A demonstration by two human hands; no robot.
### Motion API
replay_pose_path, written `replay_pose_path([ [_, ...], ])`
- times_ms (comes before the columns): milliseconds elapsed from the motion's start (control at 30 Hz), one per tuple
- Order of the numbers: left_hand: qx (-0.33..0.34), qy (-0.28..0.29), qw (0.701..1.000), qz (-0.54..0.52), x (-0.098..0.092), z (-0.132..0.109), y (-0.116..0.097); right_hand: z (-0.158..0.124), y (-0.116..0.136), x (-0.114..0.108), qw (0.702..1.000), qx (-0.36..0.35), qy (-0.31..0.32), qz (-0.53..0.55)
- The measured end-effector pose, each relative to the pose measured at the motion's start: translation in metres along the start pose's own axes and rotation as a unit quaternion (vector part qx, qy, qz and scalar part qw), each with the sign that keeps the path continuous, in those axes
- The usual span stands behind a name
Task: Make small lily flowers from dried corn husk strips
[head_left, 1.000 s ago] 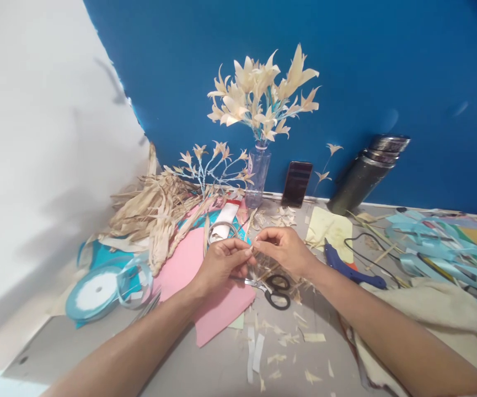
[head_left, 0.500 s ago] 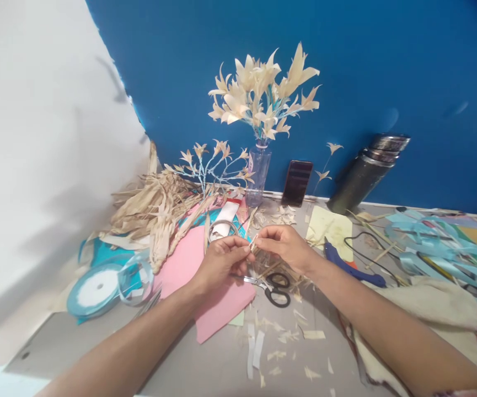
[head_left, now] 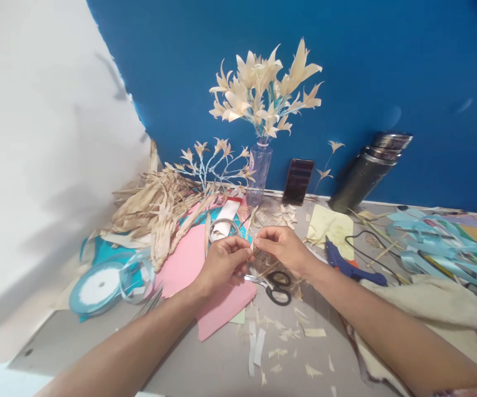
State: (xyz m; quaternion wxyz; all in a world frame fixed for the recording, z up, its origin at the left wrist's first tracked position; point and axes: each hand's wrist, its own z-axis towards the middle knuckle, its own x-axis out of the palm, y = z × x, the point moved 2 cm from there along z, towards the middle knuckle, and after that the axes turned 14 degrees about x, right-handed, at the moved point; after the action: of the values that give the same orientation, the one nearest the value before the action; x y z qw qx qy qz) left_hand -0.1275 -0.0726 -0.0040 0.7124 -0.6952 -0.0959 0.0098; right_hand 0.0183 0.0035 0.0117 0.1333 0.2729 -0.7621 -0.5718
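Observation:
My left hand [head_left: 228, 259] and my right hand [head_left: 282, 248] meet above the middle of the table, fingertips nearly touching. Between them is a small pale strip [head_left: 253, 241], apparently dried husk, pinched by both; its lower part is hidden by the fingers. Black-handled scissors [head_left: 278, 288] lie just below my hands, blades toward the left hand. Under my left wrist is a sheet of pink paper [head_left: 221, 309]. A bottle [head_left: 258, 173] behind my hands holds a bunch of pale husk flowers [head_left: 263, 88] on blue-wrapped stems.
Left are dried husks [head_left: 155, 204], a branch of smaller flowers [head_left: 205, 165] and a blue ribbon spool [head_left: 97, 286]. A phone [head_left: 298, 182] and a dark flask [head_left: 364, 173] lean at the wall. Right lie a blue glue gun [head_left: 352, 267], a cloth [head_left: 424, 303] and ribbons [head_left: 424, 231]. Husk scraps [head_left: 290, 333] litter the front.
Both hands stay together in nearly the same place, with the fingertips shifting slightly around the small strip. The whole view has moved a little; the other things lie as before.

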Motion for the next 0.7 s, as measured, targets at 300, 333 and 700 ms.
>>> replay_pose_path([
  [300, -0.002, -0.019, 0.992, -0.127, -0.002, 0.003, 0.005, 0.005, -0.002, -0.007, 0.992, -0.078, -0.062, -0.074],
  [333, -0.012, -0.019, 0.987, -0.157, -0.002, 0.003, 0.006, 0.003, -0.001, -0.008, 0.974, -0.145, -0.115, -0.132],
  [700, -0.076, 0.003, 0.968, -0.240, 0.004, 0.001, 0.004, -0.008, 0.004, -0.005, 0.908, -0.292, -0.171, -0.245],
])
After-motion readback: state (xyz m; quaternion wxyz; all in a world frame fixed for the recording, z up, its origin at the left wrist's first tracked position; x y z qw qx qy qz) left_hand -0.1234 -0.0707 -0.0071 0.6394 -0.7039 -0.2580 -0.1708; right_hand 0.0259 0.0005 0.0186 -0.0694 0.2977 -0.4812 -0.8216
